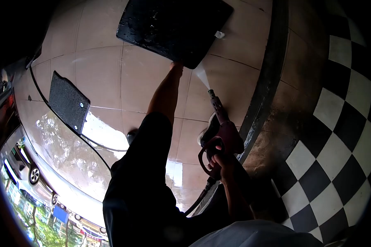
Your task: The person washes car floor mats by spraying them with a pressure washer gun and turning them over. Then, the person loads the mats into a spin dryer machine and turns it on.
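A large black mat (173, 29) lies at the top of the view, wet and shiny. My left hand (177, 68) reaches down to its near edge; the fingers seem closed on the rim, though they are partly hidden. The dark red pressure washer gun (230, 138) is in my right hand (221, 164), fingers wrapped round its handle. From the nozzle (211, 93) a fan of water sprays toward the mat's near right corner. A small whitish piece (219, 35) sits at the mat's right edge.
A smaller dark grey car mat (69, 103) lies on the wet tiles at left, beside a thin black hose (95, 151). A dark raised strip (263, 78) separates the floor from black and white checkered tiles (329, 117). A parked car (29, 173) stands at lower left.
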### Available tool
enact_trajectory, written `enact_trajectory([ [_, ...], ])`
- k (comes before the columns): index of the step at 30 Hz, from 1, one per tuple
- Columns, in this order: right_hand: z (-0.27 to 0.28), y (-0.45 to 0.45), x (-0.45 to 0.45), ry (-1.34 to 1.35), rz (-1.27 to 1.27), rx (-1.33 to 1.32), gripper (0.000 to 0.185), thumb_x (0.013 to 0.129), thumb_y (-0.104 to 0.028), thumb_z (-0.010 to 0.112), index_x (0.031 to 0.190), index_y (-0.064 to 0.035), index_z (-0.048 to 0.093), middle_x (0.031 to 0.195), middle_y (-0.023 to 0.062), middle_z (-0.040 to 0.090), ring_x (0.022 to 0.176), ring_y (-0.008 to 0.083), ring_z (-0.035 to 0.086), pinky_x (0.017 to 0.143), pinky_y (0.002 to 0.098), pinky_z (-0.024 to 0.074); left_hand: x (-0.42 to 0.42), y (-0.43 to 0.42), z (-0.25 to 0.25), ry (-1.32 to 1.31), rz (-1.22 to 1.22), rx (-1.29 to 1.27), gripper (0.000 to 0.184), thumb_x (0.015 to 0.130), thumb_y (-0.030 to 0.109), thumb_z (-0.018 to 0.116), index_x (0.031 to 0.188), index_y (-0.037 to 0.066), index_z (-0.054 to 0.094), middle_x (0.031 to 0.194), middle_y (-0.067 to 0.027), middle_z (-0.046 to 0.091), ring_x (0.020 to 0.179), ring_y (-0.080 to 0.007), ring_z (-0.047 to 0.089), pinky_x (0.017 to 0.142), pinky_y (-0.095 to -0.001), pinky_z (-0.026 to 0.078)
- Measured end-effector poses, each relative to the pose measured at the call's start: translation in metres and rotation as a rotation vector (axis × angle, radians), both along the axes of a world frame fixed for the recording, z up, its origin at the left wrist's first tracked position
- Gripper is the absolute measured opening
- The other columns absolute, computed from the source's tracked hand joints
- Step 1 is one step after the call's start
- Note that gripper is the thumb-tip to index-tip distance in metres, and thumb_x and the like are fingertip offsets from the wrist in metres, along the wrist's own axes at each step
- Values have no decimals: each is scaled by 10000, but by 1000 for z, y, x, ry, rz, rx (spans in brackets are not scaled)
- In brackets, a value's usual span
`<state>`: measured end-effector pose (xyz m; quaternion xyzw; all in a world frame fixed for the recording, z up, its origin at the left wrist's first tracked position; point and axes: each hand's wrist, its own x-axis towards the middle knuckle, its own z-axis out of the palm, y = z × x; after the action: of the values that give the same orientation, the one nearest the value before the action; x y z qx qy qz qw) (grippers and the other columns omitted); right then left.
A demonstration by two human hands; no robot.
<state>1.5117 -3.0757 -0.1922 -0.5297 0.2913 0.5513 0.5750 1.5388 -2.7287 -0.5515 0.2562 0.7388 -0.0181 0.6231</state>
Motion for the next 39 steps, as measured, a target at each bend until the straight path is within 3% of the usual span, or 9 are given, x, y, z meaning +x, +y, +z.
enact_trajectory([
  [8, 1, 8, -3, -7, 42, -1, 421, 816, -23, 546, 1205, -123, 421, 692, 46, 413, 557, 158, 405, 520, 351, 385, -15, -4, 1, -23, -31, 0, 295, 857, 375, 571, 809, 84, 584, 611, -51, 501, 506, -172, 460, 461, -328, 398],
  [15, 7, 11, -7, -35, 67, -4, 421, 810, -18, 546, 1206, -100, 428, 704, 56, 435, 563, 162, 417, 532, 351, 399, -16, -2, 11, -77, 0, 7, 344, 842, 426, 558, 689, 120, 527, 542, -17, 446, 453, -144, 407, 416, -314, 339],
  [24, 41, 22, -27, -9, 71, 83, 433, 832, -45, 544, 1241, -83, 409, 732, 53, 454, 603, 167, 442, 568, 356, 425, -40, 12, 133, -225, -12, -355, 379, 855, 353, 513, 542, 155, 433, 466, 20, 322, 455, -123, 336, 456, -282, 264],
  [27, 82, 32, -35, -65, 66, 85, 478, 855, -97, 554, 1294, -64, 368, 829, 96, 541, 735, 226, 559, 687, 431, 508, -75, 28, 169, -350, 66, -310, 277, 836, 280, 556, 623, 111, 505, 522, -1, 373, 473, -159, 376, 490, -312, 397],
  [30, 112, 38, -41, -90, 82, 1, 404, 864, -140, 555, 1246, -76, 439, 867, 103, 564, 772, 229, 576, 747, 443, 518, -117, 39, 254, -312, 305, 2, 140, 807, 187, 598, 781, 53, 568, 622, -44, 456, 514, -199, 469, 592, -394, 529],
  [31, 123, 41, -45, -103, 129, -33, 353, 863, -144, 553, 1200, -76, 470, 868, 100, 558, 774, 225, 571, 746, 436, 518, -137, 49, 266, -268, 385, 92, 133, 795, 110, 589, 837, -14, 574, 754, -119, 568, 607, -252, 578, 609, -437, 544],
  [35, 170, 63, -71, -125, 239, 1, 327, 849, -134, 558, 1162, -86, 476, 854, 91, 538, 759, 225, 550, 737, 438, 511, -233, 110, 333, -256, 546, 369, 202, 751, 113, 588, 684, -76, 563, 671, -139, 592, 575, -247, 603, 487, -346, 483],
  [36, 184, 71, -79, -144, 263, 2, 324, 845, -130, 559, 1156, -89, 477, 848, 89, 533, 756, 228, 545, 738, 441, 508, -262, 123, 343, -349, 511, 434, 201, 727, 106, 583, 613, -57, 562, 598, -118, 574, 522, -224, 581, 473, -342, 451],
  [39, 203, 87, -98, -92, 218, 47, 316, 837, -119, 554, 1142, -107, 472, 828, 84, 521, 747, 243, 530, 731, 457, 493, -324, 135, 483, -116, 111, 626, 170, 716, 104, 573, 623, -38, 583, 605, -139, 595, 516, -254, 590, 461, -364, 440],
])
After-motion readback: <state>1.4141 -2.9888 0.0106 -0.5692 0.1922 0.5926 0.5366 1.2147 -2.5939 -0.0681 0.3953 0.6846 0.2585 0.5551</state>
